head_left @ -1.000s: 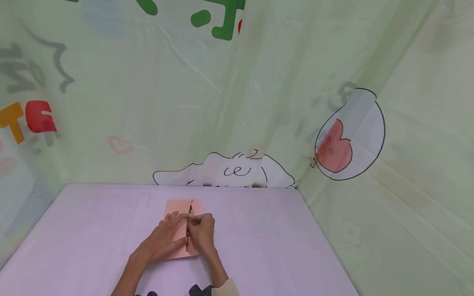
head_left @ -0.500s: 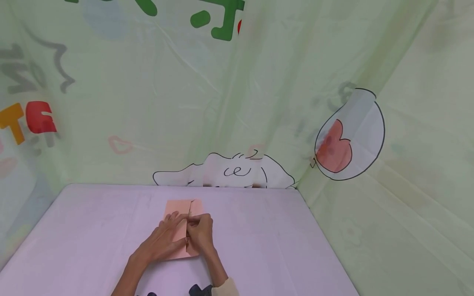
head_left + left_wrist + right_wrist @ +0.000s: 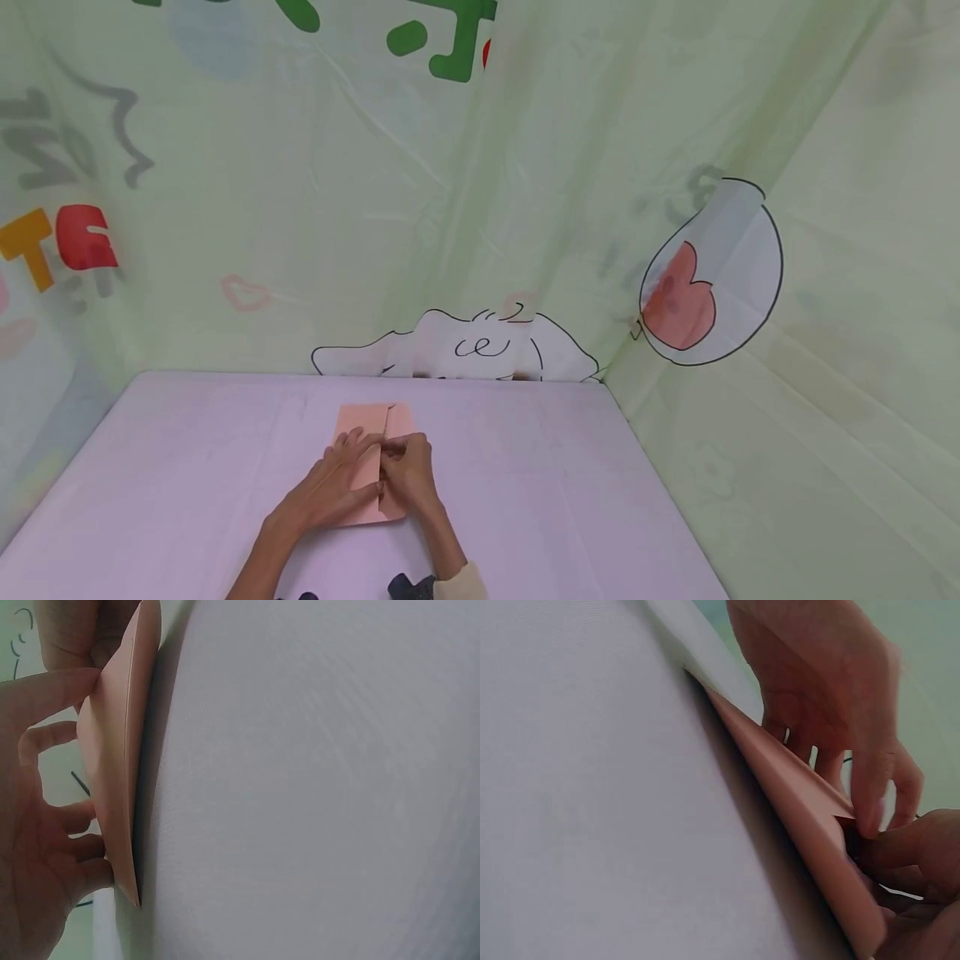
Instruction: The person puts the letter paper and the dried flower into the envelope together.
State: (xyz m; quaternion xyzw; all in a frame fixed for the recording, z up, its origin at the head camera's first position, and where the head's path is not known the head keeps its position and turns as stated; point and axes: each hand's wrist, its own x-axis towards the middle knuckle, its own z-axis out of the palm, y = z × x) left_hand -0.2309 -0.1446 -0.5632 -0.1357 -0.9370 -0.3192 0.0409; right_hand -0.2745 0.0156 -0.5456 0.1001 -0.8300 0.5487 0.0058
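Note:
A pink folded paper cover [image 3: 362, 417], like an envelope or small folder, lies on the table with a slit running along its length right of the middle. My left hand [image 3: 337, 479] rests across its left part, fingers spread and pressing with their tips, as the left wrist view also shows on the pink paper [image 3: 116, 765]. At the slit, the thumb and fingers of my right hand [image 3: 411, 473] pinch the edge of the right flap. In the right wrist view, a dark gap shows beside the right fingers [image 3: 911, 844]. What lies inside the cover is hidden.
The table [image 3: 540, 483] has a pale lilac cloth. Behind it hangs a light green curtain [image 3: 360, 208] with printed drawings, and another side of it runs along the right. A dark wrist strap [image 3: 411, 587] and beige cuff [image 3: 461, 583] are on the right forearm.
The upper part of the slit, which showed something dark red and pale a second ago, has closed up. My right hand has shifted very slightly left; the left hand stays put.

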